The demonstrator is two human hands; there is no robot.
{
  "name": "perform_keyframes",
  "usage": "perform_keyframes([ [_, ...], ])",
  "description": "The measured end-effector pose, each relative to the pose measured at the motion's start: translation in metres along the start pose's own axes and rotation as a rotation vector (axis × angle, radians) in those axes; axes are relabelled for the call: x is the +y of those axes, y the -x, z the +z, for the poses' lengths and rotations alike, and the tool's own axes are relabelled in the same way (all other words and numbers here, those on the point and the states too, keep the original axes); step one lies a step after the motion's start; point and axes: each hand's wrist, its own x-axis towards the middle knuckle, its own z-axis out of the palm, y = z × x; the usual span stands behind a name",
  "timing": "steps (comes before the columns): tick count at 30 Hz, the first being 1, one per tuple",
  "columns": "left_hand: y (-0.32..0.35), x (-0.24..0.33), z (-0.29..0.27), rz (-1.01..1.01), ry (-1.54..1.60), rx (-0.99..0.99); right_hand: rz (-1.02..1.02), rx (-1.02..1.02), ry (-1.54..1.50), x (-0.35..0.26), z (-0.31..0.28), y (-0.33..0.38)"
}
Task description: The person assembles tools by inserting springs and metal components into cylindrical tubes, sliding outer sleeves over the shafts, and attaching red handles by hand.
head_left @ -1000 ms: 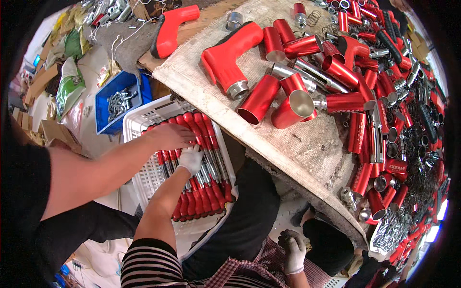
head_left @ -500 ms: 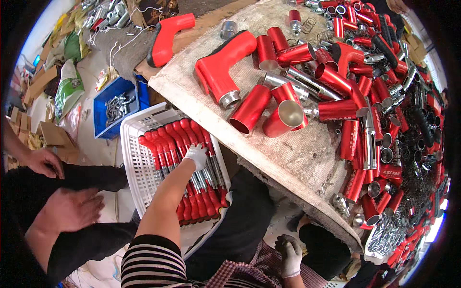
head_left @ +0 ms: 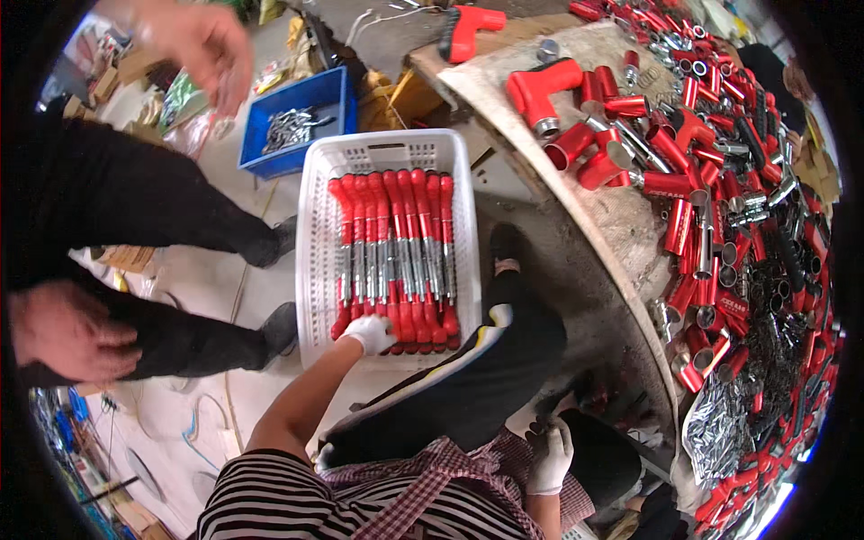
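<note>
My left hand (head_left: pixel 371 334), in a white glove, lies on the red ends of the red-and-silver tools (head_left: pixel 396 261) at the near side of a white plastic basket (head_left: pixel 310 270). Its fingers look stretched over those ends rather than wrapped round one. Side by side in the basket, the long tools have red ends and silver middles. Close to my lap on the right, my gloved right hand (head_left: pixel 553 454) is raised with its fingers apart. Dark patches show beside its fingers; I see no object held there.
At the left, another person's hands (head_left: pixel 216 54) and dark-trousered legs (head_left: pixel 207 333) flank the basket. Behind it stands a blue bin (head_left: pixel 342 108) of metal parts. The work table (head_left: pixel 576 180) at the right bears red pistol-shaped housings (head_left: pixel 546 90), red tubes (head_left: pixel 607 166) and small silver parts (head_left: pixel 720 432).
My view has swung left, bringing the basket toward the middle. My left hand has moved from the tools' middle to their near ends. The other person's hands have moved apart.
</note>
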Motion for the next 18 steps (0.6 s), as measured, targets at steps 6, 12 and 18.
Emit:
perform_keyframes([
  [6,0.036,0.002,0.010,0.101,-0.007,0.013,-0.075,-0.005,0.023,0.003,-0.014,0.013],
  [12,0.016,0.043,-0.008,0.252,-0.225,-0.311,-0.265,-0.015,-0.154,-0.064,-0.010,0.062],
  [18,0.127,0.154,-0.136,0.386,-0.074,0.250,-0.994,-0.615,-0.244,-0.206,-0.011,0.185],
])
